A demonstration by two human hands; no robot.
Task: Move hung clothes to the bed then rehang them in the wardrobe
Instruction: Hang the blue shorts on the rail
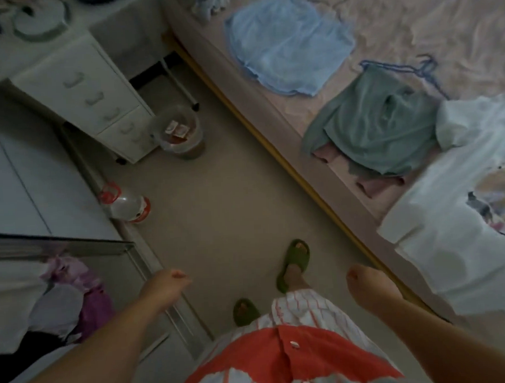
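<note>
- Dim, flat indoor light; no glare.
- Brightest on the white bedding point(460, 211) at the right.
- Darkest in the wardrobe point(24, 302) corner.
- Soft blur throughout; wide-angle bending at the edges.

Single head-worn view, wide-angle, looking steeply down from standing height along the person's front. The floor point(217, 198) fills the centre; the bed point(316, 148) edge runs diagonally to its right, a drawer unit point(85, 94) lies to its upper left. Both forearms enter from the bottom edge.
</note>
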